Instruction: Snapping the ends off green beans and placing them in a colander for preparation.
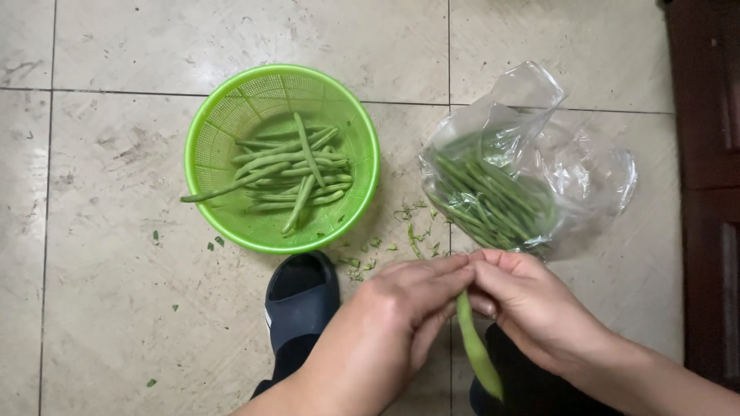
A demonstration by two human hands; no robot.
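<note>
The left hand (pixel 408 296) and right hand (pixel 532 300) meet knuckle to knuckle, both palms turned down, fingers curled and pinched shut on the upper end of a single green bean (pixel 476 350). The bean hangs down from the fingertips toward the person, between the two wrists. Both forearms come in from below, angling toward each other. Just beyond the fingertips, small green trimmings (pixel 412 231) lie scattered on the tiled floor (pixel 116 293). Beyond the right hand sits a clear plastic bag (pixel 570 162) of beans. Beyond the left hand stands a green basket (pixel 216 139) holding trimmed beans (pixel 297 173). Under the left wrist shows a dark slipper (pixel 297 300).
</note>
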